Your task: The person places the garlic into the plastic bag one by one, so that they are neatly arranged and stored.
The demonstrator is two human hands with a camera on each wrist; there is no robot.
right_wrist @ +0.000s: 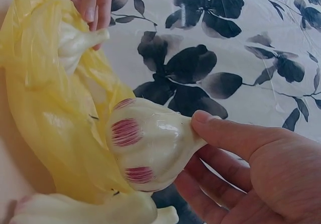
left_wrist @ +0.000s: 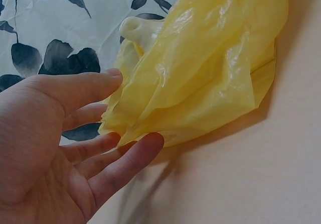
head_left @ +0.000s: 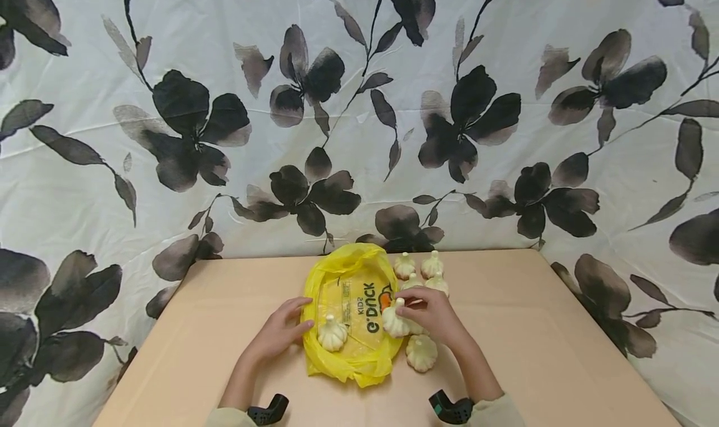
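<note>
a glossy garlic bulb (right_wrist: 150, 146) is gripped by the right hand (head_left: 429, 313), its narrow stem pinched between thumb and fingers, its round body hanging free at the right rim of a yellow plastic bag (head_left: 348, 369). whether the rim is touched by it cannot be told. the left hand (head_left: 281, 331) is relaxed, its fingers spread and laid against the bag's left side. inside the open mouth, a second bulb (head_left: 332, 334) is seen, and loose bulbs (head_left: 421, 353) are gathered on the worktop (head_left: 213, 327) to the bag's right. from the shine and the brushed pink streaks, a stiff, light, rather slippery bulb may be expected, perhaps a moulded imitation. it is best taken by the stem, since the smooth body could be rolled out of the fingers. the bag is judged thin, soft and easily collapsed; its rim is better steadied gently than squeezed.
</note>
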